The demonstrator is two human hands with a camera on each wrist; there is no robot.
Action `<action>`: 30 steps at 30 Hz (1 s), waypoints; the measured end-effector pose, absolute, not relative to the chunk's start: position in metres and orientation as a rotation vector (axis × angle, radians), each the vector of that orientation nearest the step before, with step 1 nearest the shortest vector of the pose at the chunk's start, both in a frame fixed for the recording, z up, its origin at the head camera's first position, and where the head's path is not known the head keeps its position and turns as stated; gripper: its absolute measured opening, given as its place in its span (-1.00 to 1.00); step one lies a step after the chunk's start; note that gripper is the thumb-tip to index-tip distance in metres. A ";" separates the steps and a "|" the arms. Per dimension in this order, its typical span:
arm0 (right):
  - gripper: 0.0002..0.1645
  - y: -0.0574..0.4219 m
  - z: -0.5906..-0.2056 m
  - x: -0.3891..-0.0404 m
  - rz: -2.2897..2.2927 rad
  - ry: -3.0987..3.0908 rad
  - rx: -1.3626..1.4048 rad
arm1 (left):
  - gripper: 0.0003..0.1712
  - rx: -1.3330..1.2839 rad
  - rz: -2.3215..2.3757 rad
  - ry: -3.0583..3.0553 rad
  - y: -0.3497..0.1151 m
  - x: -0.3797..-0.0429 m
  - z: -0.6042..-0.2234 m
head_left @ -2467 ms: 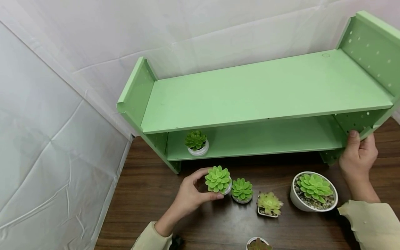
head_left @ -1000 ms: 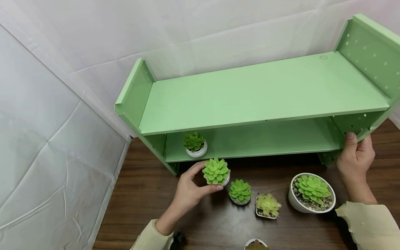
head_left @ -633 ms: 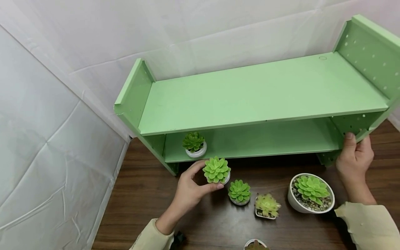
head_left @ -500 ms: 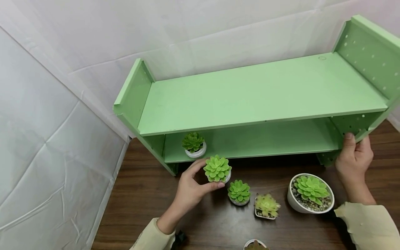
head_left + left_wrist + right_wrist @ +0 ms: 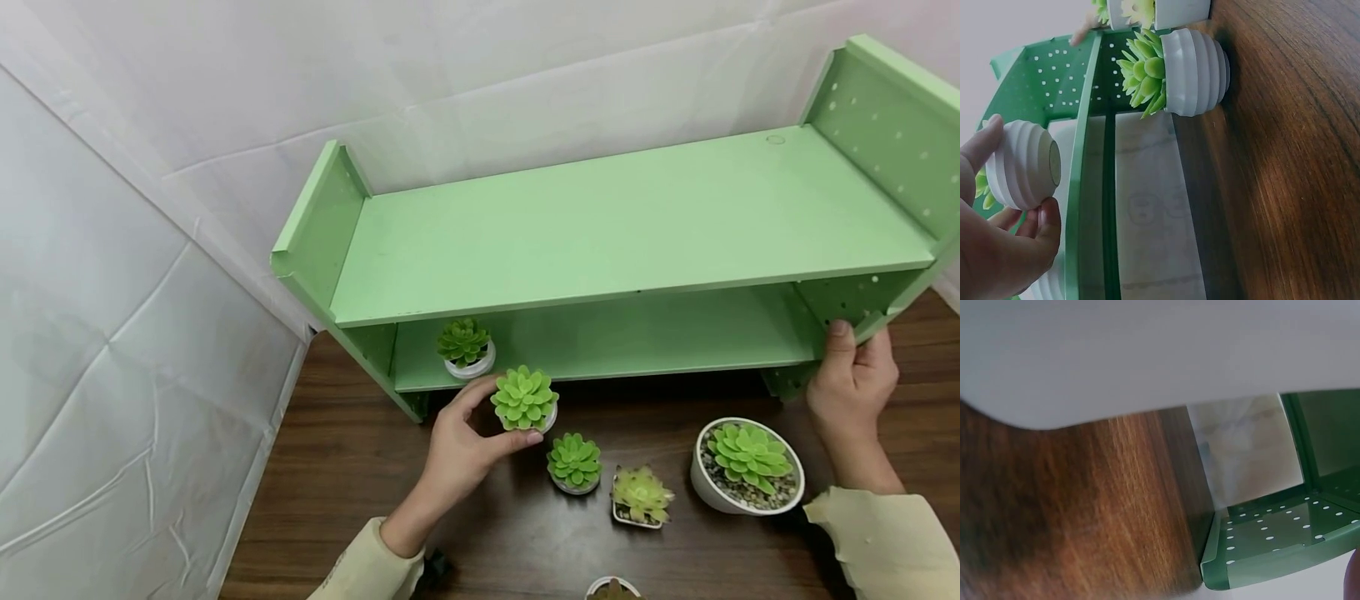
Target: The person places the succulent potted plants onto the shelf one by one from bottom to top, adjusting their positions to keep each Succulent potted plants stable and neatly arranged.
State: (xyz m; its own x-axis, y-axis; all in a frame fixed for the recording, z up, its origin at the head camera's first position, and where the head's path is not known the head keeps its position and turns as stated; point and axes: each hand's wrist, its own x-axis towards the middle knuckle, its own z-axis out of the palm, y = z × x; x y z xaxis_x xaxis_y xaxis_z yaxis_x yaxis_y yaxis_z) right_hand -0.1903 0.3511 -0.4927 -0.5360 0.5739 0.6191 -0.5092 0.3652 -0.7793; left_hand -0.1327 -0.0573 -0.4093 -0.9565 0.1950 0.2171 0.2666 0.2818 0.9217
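Note:
My left hand pinches the white pot of a small green succulent between thumb and fingers. In the left wrist view its ribbed pot is off the table, with the underside showing. It hovers just in front of the lower board of a green two-tier shelf. Behind it, another succulent in a white pot stands on that lower board at the left end. My right hand grips the front edge of the shelf's right side panel, thumb in front; some of its fingers are hidden.
On the dark wooden table stand a small green succulent, a yellowish succulent in a square pot, a larger white pot with pebbles and a brownish plant cut off below. White sheeting hangs left and behind.
My left hand has raised the held succulent and brought it toward the lower board, away from the small succulent beside it. My right hand keeps its grip on the side panel.

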 end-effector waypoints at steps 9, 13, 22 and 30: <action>-0.69 0.338 -0.476 -0.183 1.382 -1.635 -0.068 | -0.29 -0.403 -1.849 -2.454 -0.049 -0.128 -0.388; -0.68 0.332 -0.469 -0.178 1.379 -1.645 -0.074 | -0.29 -0.413 -1.849 -2.452 -0.046 -0.129 -0.387; -0.68 0.337 -0.476 -0.179 1.376 -1.649 -0.071 | -0.29 -0.335 -1.868 -2.462 -0.042 -0.131 -0.383; -0.70 0.348 -0.488 -0.187 1.375 -1.647 -0.073 | -0.32 -0.331 -1.906 -2.458 -0.038 -0.130 -0.380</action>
State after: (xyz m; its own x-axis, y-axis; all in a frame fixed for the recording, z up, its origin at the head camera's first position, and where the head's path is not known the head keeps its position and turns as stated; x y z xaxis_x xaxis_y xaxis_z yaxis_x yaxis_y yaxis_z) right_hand -0.1872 0.3478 -0.4878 -0.5428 0.5778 0.6096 -0.4968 0.3644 -0.7877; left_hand -0.1301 -0.0382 -0.3799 -0.9776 0.1582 0.1392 0.1742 0.2350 0.9563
